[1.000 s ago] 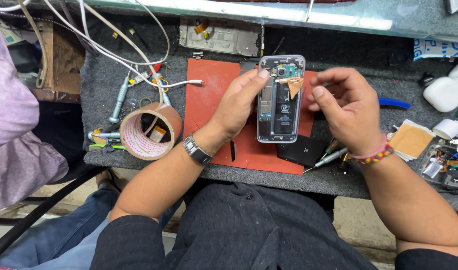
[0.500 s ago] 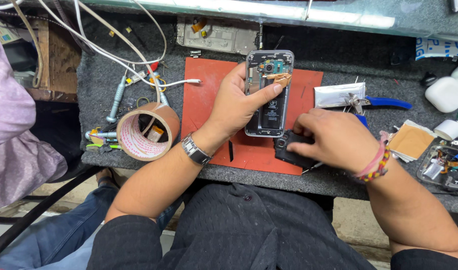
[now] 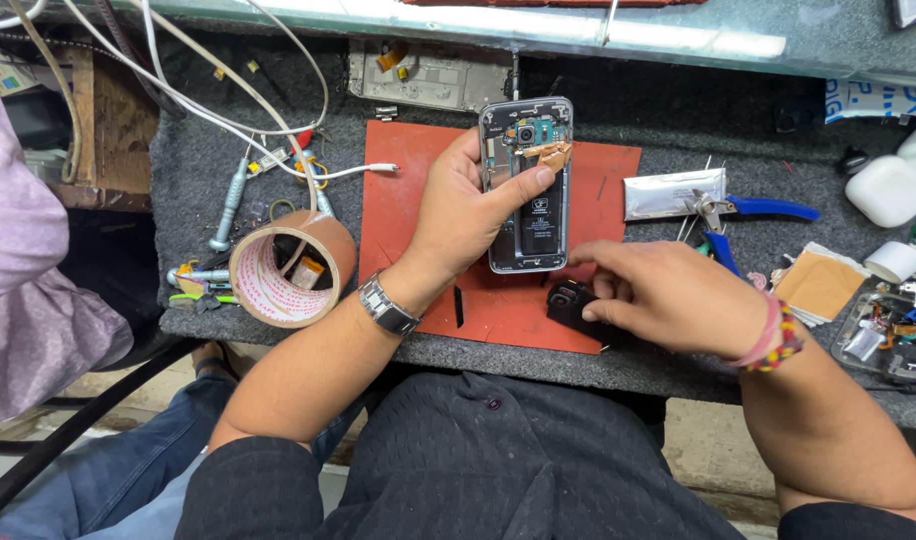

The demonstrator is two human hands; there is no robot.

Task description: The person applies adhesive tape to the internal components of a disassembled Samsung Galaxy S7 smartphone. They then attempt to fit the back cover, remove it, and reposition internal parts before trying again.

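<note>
Holding an opened phone (image 3: 527,185) upright over the far edge of the red mat (image 3: 398,200), back cover off, camera and battery showing. Looking light and stiff but fragile, with a loose orange ribbon near the top; best gripped by the long side rails, clear of the bare parts. Wrapping the left hand (image 3: 458,215) around the phone's left rail from behind, thumb pressing the orange ribbon, wrist bent back. Reaching the right hand (image 3: 668,295) palm-down toward the mat's near right corner, fingertips closing on a small black part (image 3: 568,302) lying flat there. Sitting beyond the mat's right edge: blue pliers (image 3: 738,215) and a silver pouch (image 3: 668,192); near the bench's left edge, a tape roll (image 3: 283,270).
</note>
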